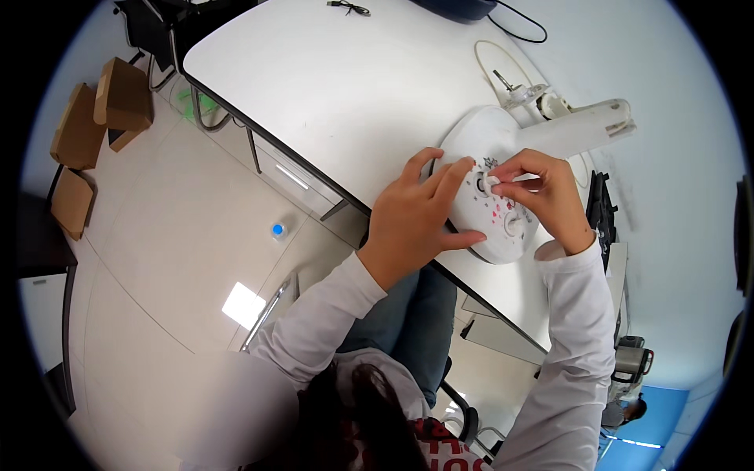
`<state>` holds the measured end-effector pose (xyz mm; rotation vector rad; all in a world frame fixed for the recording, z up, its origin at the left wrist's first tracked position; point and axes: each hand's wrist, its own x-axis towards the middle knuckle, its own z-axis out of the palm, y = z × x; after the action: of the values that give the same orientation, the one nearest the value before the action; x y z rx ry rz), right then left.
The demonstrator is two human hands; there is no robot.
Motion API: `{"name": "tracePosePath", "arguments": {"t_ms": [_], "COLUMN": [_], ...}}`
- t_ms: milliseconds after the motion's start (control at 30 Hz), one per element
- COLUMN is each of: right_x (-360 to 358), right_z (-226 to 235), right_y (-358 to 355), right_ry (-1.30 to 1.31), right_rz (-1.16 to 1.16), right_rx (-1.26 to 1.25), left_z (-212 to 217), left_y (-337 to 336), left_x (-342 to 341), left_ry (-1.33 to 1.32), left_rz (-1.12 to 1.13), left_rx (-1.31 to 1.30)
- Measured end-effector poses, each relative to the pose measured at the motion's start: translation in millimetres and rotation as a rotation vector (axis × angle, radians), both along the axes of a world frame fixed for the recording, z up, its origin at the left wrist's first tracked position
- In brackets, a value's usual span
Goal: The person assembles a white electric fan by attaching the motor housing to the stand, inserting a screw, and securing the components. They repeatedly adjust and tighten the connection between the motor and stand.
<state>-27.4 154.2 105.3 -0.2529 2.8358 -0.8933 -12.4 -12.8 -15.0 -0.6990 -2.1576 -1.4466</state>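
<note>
A white fan base (497,248) with small pink and grey printed marks lies on the white table near its front edge. My left hand (418,212) braces the base from the left, its fingers curved over the top and its thumb along the near rim. Between thumb and fingertips, my right hand (548,192) pinches a small white knob (491,182) at a dark round opening in the base. Nearer to me on the base sits a second white knob (514,226). A white column (577,128) extends right from the base, next to a motor with a metal shaft (504,81).
The white table (314,102) stands against a pale wall on the right. A short black cable (348,8) lies at its far end. Cardboard boxes (124,94) and a blue-capped bottle (278,230) are on the floor to the left. Another person (633,410) is at the far lower right.
</note>
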Motion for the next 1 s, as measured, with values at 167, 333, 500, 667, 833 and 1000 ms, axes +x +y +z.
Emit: {"name": "tracePosePath", "arguments": {"t_ms": [167, 333, 500, 667, 833, 1000], "right_x": [-8.2, -16.2, -21.8, -22.8, -18.4, -20.0], "right_z": [3.0, 9.2, 9.2, 11.6, 10.1, 13.4], "right_y": [-11.5, -19.9, -28.8, -39.9, -27.4, -11.0], "right_ry": [-0.024, -0.141, -0.173, -0.183, -0.151, -0.043], "right_rz": [0.071, 0.041, 0.126, 0.117, 0.110, 0.238], "right_rx": [0.170, 0.225, 0.268, 0.319, 0.244, 0.410], "left_z": [-1.4, -1.7, 0.0, 2.4, 12.0, 7.2], "left_y": [-0.5, -3.2, -6.5, -11.9, -13.7, 1.9], "left_x": [0.2, -1.0, -4.0, -5.8, -7.4, -11.1], "left_ry": [-0.032, -0.106, -0.175, -0.194, -0.220, -0.111], "left_rz": [-0.005, -0.049, -0.106, -0.129, -0.194, -0.128], "left_rx": [0.062, 0.141, 0.205, 0.218, 0.161, 0.119]}}
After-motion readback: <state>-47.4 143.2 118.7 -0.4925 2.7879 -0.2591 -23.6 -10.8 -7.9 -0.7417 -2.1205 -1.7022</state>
